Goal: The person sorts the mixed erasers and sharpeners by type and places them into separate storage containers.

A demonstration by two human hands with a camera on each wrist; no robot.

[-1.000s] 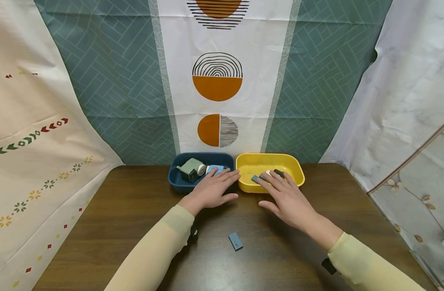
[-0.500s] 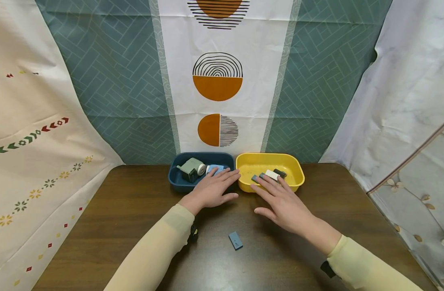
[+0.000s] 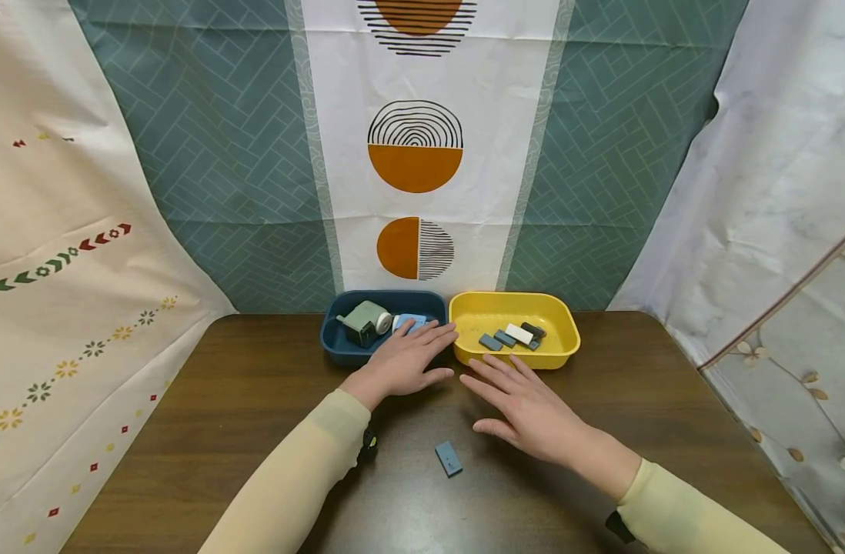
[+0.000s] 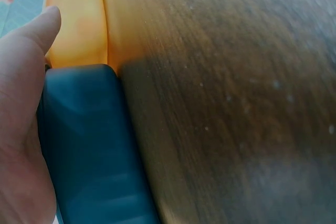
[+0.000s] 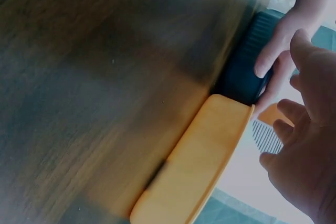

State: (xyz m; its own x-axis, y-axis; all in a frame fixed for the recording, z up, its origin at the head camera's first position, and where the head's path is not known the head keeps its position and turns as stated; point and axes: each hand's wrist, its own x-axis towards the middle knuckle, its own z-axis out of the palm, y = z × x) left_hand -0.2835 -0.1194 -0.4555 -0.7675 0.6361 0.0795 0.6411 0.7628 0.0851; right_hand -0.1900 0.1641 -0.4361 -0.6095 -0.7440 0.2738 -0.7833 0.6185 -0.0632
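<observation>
My left hand [image 3: 405, 362] hangs with fingers stretched over the front right of a navy bin [image 3: 331, 350], holding nothing. Inside that bin are a grey-green boxy object [image 3: 364, 317] with a white round part and a light blue item [image 3: 410, 321], partly covered by the fingers. My right hand [image 3: 526, 412] is spread just in front of a yellow bin [image 3: 478, 308], fingertips overlapping its front rim in the head view. Small blue-grey blocks [image 3: 490, 342], a white block [image 3: 519, 334] and a black piece [image 3: 532, 329] lie in the yellow bin.
One blue-grey block [image 3: 449, 458] lies alone on the brown wooden table [image 3: 256, 400], between the forearms. Both bins stand side by side at the table's back edge, against a patterned cloth [image 3: 256, 154]. More cloths hang at left and right.
My right hand has drawn back from over the yellow bin, toward me and slightly left, uncovering the pieces inside. The left hand has stayed in place.
</observation>
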